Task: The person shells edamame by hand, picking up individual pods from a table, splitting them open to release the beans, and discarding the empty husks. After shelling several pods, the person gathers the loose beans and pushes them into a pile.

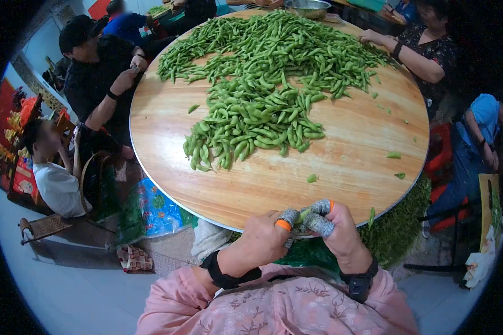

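Note:
At the near edge of the round wooden table point(167, 123), my left hand point(260, 237) and my right hand point(343, 237) meet with fingertips pinched together. Grey knitted finger covers with orange bands sheathe some fingers on both. Between them shows a bit of a green edamame pod point(303, 214), mostly hidden by the fingers. Beyond my hands a large pile of edamame pods point(257, 111) spreads toward the far side of the table. A single loose pod point(312, 178) lies just ahead of my fingers.
A metal bowl point(308, 8) stands at the far edge. One person point(89, 72) sits at the left and another point(425, 56) reaches into the pile at the right. Green trimmings point(399, 229) are heaped below the table's right edge. Several other people sit around.

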### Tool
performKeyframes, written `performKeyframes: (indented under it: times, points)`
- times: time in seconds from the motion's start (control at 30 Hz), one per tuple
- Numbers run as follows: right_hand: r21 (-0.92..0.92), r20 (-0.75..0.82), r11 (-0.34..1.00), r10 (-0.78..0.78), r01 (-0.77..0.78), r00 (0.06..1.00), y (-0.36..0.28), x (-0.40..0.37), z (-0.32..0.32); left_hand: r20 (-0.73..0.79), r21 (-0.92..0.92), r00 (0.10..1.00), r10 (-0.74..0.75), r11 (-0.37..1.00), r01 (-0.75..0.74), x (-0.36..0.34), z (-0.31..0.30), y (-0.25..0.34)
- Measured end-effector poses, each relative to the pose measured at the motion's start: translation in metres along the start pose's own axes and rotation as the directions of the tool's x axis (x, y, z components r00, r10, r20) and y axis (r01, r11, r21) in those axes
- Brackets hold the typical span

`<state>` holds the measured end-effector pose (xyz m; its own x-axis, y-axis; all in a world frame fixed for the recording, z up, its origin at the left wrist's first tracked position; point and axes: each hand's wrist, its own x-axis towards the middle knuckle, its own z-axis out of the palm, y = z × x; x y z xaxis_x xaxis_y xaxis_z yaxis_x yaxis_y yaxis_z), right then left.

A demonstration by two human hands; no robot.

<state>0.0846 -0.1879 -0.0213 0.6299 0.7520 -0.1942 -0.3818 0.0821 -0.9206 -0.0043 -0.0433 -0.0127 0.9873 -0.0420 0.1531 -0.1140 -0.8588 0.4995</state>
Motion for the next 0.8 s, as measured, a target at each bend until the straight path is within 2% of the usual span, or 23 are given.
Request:
performKeyframes:
  times: [0.07, 0.1, 0.17, 0.3, 0.37, 0.4, 0.47, 0.57, 0.7, 0.77, 0.8]
  points:
    - [0.059, 0.035, 0.997, -0.048, 0.046, 0.998, 0.0, -0.001, 0.002, -0.109, -0.185, 0.994, 0.02, 0.982, -0.04, -0.001, 0.005, -0.004]
    - [0.059, 0.033, 0.997, -0.048, 0.046, 0.998, 0.002, -0.001, 0.001, -0.109, -0.185, 0.994, 0.021, 0.982, -0.041, -0.001, 0.006, -0.003]
    - [-0.107, 0.065, 0.972, -0.202, 0.208, 0.977, 0.009, 0.001, -0.003, -0.088, -0.547, 0.983, -0.164, 0.832, 0.09, 0.0, 0.007, -0.001]
    - [-0.176, 0.047, 0.959, -0.217, 0.222, 0.975, 0.005, 0.0, -0.002, -0.106, -0.617, 0.982, -0.156, 0.785, 0.058, 0.004, -0.001, 0.0]
    - [-0.252, 0.089, 0.946, -0.186, 0.203, 0.978, 0.003, 0.001, -0.002, -0.028, -0.691, 0.974, -0.223, 0.709, 0.142, 0.003, -0.001, 0.0]
    - [-0.252, 0.094, 0.945, -0.189, 0.208, 0.977, 0.0, 0.0, 0.001, -0.034, -0.689, 0.974, -0.223, 0.711, 0.139, 0.003, -0.003, -0.001]
    - [-0.296, 0.1, 0.943, -0.126, 0.15, 0.987, -0.005, -0.002, 0.007, 0.105, -0.655, 0.96, -0.261, 0.708, 0.264, 0.002, -0.005, -0.001]
    - [-0.371, 0.066, 0.919, -0.12, 0.136, 0.991, -0.004, -0.004, 0.01, 0.145, -0.654, 0.939, -0.311, 0.682, 0.327, 0.003, -0.001, 0.002]
    - [-0.437, 0.03, 0.891, -0.127, 0.127, 0.991, -0.009, -0.01, 0.006, 0.06, -0.684, 0.947, -0.316, 0.678, 0.27, 0.004, 0.012, -0.002]
    - [-0.461, -0.012, 0.874, -0.175, 0.15, 0.984, -0.012, -0.014, 0.002, 0.169, -0.669, 0.939, -0.298, 0.665, 0.332, 0.007, 0.009, 0.0]
    - [-0.464, -0.016, 0.873, -0.176, 0.149, 0.984, -0.011, -0.016, -0.003, 0.17, -0.671, 0.941, -0.294, 0.665, 0.329, 0.008, 0.008, 0.002]
